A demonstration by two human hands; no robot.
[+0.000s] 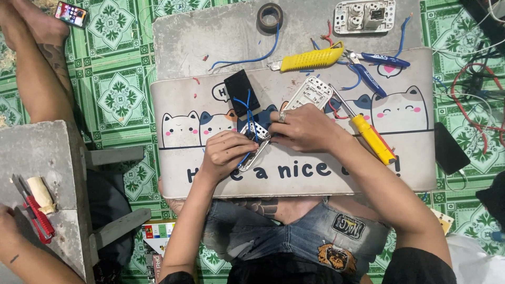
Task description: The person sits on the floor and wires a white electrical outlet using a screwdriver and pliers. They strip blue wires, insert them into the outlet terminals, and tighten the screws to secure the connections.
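Observation:
My left hand and my right hand meet over a white switch frame on a cat-print mat. Both grip the frame, with a blue wire running up from it to a black switch module. My right hand wears a ring. A second white frame lies just above my right hand. A yellow-handled screwdriver lies to the right of my right wrist.
On the grey board behind the mat lie a yellow utility knife, blue-handled pliers, a roll of black tape and a white socket plate. Another person's arm and a phone lie at left; red cutters rest on a concrete block.

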